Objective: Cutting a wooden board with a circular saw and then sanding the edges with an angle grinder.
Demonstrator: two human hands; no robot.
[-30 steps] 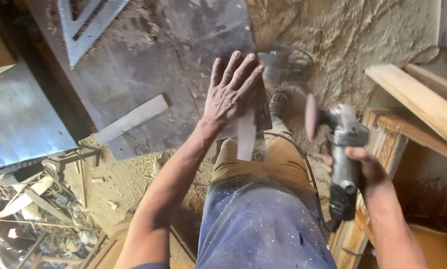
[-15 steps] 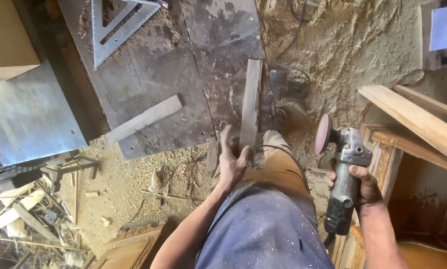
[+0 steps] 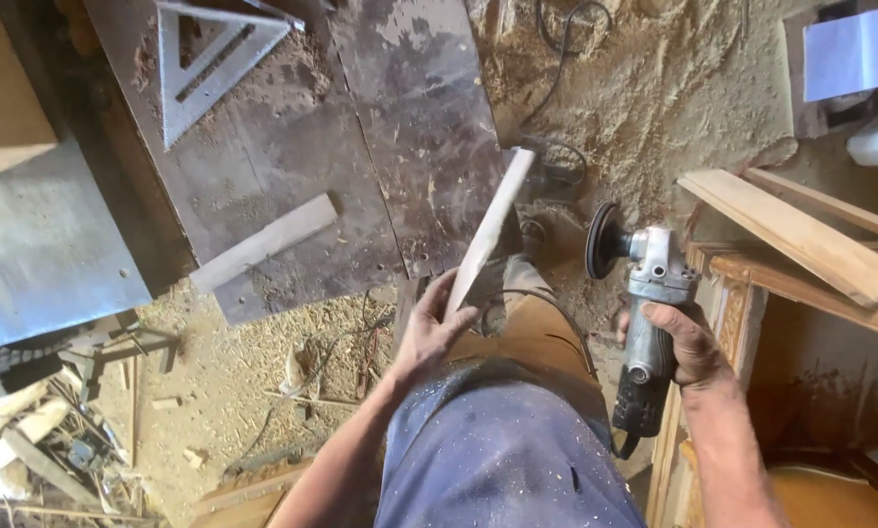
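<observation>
Right hand: the right hand [image 3: 688, 342] is closed around the grey body of an angle grinder [image 3: 644, 313], at about 4 o'clock in the head view, beside the person's knee.
Grinder axis: the tool's body runs from 6 o'clock up to 12 o'clock, with the dark sanding disc [image 3: 603, 240] at the far end, its face turned toward 9 o'clock.
Left hand: the left hand [image 3: 437, 328] grips the near end of a pale wooden slat [image 3: 493, 227], fingers wrapped round its lower part just above the thigh.
Slat place: it is lifted off the bench, held over the knee and the near edge of the dark board, at the middle of the view.
Slat axis: it runs from the left hand up and away toward 1 o'clock, its free end pointing at the sawdust-covered floor.
Key relation: the disc lies at 3 o'clock from the slat's middle, near it but apart; a gap of floor and shoe shows between them.
Nearer hand: the left hand is on the slat; the right reaches it only through the disc.
Bench: the dark work board [image 3: 292, 147] lies at 11 o'clock from the left hand, with a second loose slat [image 3: 263, 242] flat on it.
Farther: a metal triangular square [image 3: 214, 68] rests at the board's far end; light planks [image 3: 801, 235] lie at 2 o'clock.
</observation>
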